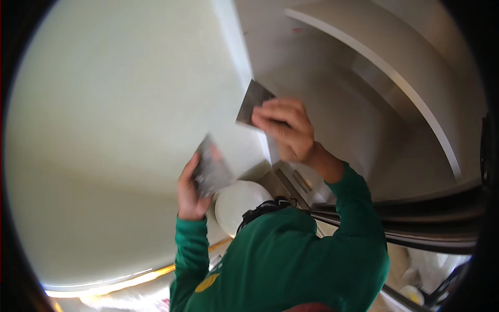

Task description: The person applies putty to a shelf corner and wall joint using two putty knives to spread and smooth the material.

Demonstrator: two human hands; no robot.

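Observation:
My right hand (290, 126) grips a dark, flat metal scraper blade (251, 102). The blade lies over the white strip (237, 50) where the pale wall (124, 101) meets a grey-brown wall face (304, 74); whether it touches the surface is unclear. Lower and to the left, my left hand (191, 195) holds a second flat metal plate (212, 169), tilted and blurred. Smears show on its face. Both handles, if there are any, are hidden by my fingers.
Below my hands is a rounded white object (241, 204). At right, a pale edge (405, 93) curves around the recess, and a dark ridged frame (432, 220) runs beside my right elbow. A bright yellow-lit edge (148, 277) borders the wall at lower left.

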